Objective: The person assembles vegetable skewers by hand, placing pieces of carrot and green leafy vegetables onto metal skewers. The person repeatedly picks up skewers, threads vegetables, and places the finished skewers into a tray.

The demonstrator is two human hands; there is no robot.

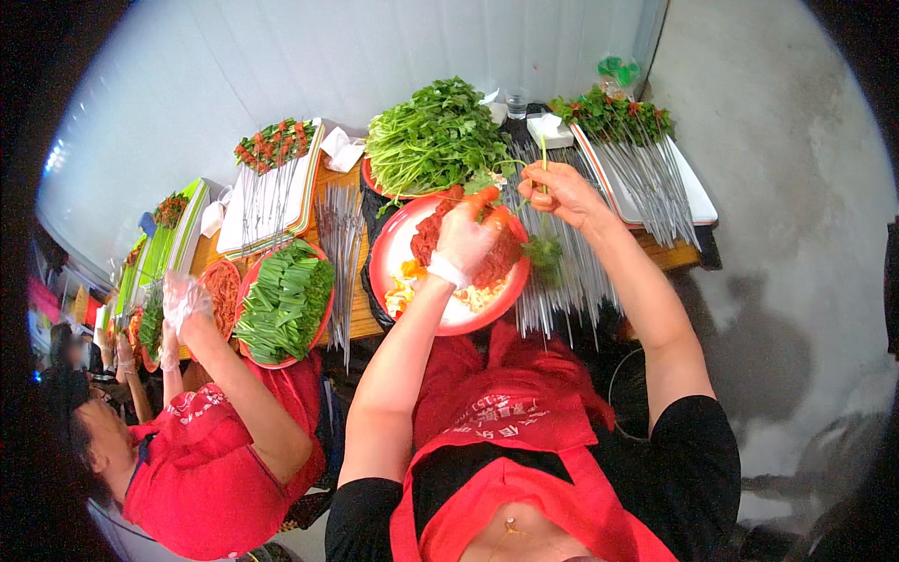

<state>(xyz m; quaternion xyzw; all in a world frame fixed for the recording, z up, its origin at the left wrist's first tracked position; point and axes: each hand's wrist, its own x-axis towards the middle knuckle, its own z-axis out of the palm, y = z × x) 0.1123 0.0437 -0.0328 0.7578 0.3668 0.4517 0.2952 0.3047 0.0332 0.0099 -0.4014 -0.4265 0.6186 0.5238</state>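
Observation:
My left hand point(467, 239) wears a clear plastic glove, its fingertips smeared red. It rests over a heap of red marinated meat point(430, 240) in a red-rimmed white bowl point(383, 263). What lies between its fingers is hidden. My right hand point(555, 193), to the right of the bowl, pinches green coriander stems point(543, 158); leaves hang below and left of it. A thick bundle of metal skewers point(572, 274) lies under my right hand. Behind the bowl rises a large pile of leafy coriander point(442, 137).
Filled skewers point(646, 154) lie on a white tray point(692, 186) at right; more rest on another tray point(270, 211) at left. Cut green chives point(284, 302) fill a red bowl. A co-worker's gloved hand point(186, 302) is nearby. A cup point(516, 105) stands at the wall.

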